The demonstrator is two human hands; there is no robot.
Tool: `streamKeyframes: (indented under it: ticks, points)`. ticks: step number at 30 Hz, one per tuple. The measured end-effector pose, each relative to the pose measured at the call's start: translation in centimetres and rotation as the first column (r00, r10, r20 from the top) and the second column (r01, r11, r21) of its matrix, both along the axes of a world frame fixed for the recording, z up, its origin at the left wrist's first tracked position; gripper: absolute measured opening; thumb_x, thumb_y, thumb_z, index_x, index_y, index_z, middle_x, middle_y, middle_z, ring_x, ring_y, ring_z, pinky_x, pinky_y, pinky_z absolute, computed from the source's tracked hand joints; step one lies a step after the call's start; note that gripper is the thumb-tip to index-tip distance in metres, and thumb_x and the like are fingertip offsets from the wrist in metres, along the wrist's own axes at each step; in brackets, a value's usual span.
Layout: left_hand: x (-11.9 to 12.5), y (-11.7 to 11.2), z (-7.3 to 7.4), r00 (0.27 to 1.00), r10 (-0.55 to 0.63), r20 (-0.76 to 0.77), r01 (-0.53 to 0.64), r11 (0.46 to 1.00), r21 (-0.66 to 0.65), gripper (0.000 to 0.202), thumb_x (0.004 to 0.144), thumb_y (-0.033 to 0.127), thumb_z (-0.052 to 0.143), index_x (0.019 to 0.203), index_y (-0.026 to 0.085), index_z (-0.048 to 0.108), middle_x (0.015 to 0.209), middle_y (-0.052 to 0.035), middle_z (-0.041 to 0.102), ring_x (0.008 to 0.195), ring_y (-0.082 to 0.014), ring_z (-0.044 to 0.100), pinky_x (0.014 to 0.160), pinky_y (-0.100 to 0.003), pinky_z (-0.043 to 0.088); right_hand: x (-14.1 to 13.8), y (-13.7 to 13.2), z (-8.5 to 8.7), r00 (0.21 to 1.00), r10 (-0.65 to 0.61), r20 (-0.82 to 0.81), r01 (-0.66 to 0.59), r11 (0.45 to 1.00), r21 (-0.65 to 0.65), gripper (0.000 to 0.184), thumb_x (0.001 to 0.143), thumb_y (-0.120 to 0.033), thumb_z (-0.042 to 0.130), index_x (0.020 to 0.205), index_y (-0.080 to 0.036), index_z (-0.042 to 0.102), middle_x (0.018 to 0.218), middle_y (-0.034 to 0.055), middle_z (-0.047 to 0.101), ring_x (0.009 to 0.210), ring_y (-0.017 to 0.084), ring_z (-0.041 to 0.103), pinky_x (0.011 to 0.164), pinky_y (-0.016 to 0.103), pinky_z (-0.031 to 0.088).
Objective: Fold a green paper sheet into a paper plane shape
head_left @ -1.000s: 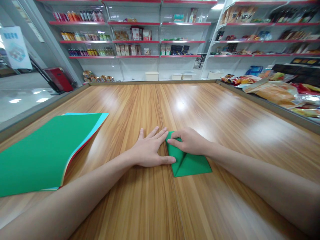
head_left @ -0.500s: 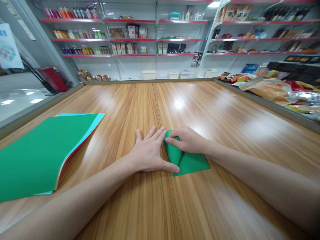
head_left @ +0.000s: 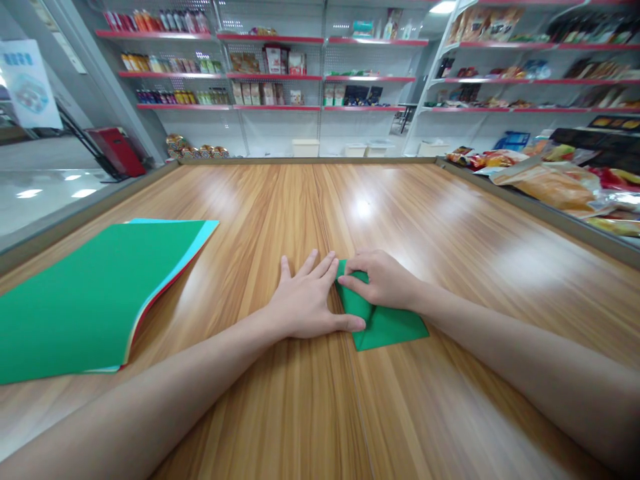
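Note:
A folded piece of green paper point(head_left: 395, 327) lies on the wooden table, right of the middle seam, with a flap folded over along its left side. My left hand point(head_left: 307, 300) rests flat with fingers spread; its thumb presses on the flap's lower part and its fingertips reach the paper's left edge. At the upper part of the same flap, my right hand point(head_left: 383, 280) is closed, thumb and curled fingers pinching the paper. The right palm and wrist hide part of the paper's upper right side.
On the left of the wooden table point(head_left: 260, 220) lies a stack of coloured sheets point(head_left: 100, 300), green on top with blue and red edges showing. A raised rim borders the table. Packaged snacks point(head_left: 555, 183) sit beyond the right rim. Stocked shelves point(head_left: 275, 77) stand behind.
My left thumb has moved up a little along the green paper's flap. The right hand keeps its pinch at the upper part. The whole view has shifted slightly.

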State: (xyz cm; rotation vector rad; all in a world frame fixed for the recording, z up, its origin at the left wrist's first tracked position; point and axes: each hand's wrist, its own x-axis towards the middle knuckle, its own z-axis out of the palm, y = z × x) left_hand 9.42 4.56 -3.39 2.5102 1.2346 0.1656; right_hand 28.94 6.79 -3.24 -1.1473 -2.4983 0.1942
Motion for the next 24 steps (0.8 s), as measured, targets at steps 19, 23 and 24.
streamKeyframes:
  ticks: [19,23,24]
  points:
    - [-1.8,2.0,1.2,0.995,-0.084,-0.044,0.082,0.995,-0.052,0.097,0.068,0.076,0.057,0.148,0.038,0.017,0.159,-0.0046,0.005,0.143,-0.0413,-0.003,0.100,-0.075,-0.009,-0.6,-1.1,0.7,0.988,-0.131,0.078,0.136,0.988,-0.067,0.024,0.090,-0.030,0.051,0.079,-0.016,0.066,0.075,0.0057,0.069,0.065,0.015,0.058,0.058,0.026,0.031]
    - [-1.4,1.6,1.0,0.995,-0.081,-0.060,0.079,0.996,-0.033,0.100,0.067,0.077,0.056,0.149,0.037,0.016,0.159,-0.0059,0.003,0.142,-0.0436,-0.005,0.097,-0.078,-0.011,-0.5,-1.0,0.5,0.990,-0.126,0.060,0.130,0.989,-0.065,0.022,0.090,-0.028,0.051,0.078,-0.016,0.066,0.076,0.0057,0.070,0.067,0.015,0.059,0.059,0.026,0.032]
    - [-1.3,1.5,1.0,0.995,-0.080,-0.061,0.078,0.996,-0.033,0.100,0.067,0.077,0.056,0.149,0.036,0.015,0.158,-0.0062,0.002,0.142,-0.0439,-0.005,0.096,-0.078,-0.011,-0.5,-0.9,0.5,0.990,-0.127,0.060,0.131,0.990,-0.059,0.022,0.090,-0.028,0.051,0.078,-0.016,0.065,0.076,0.0056,0.070,0.066,0.015,0.059,0.059,0.026,0.032]
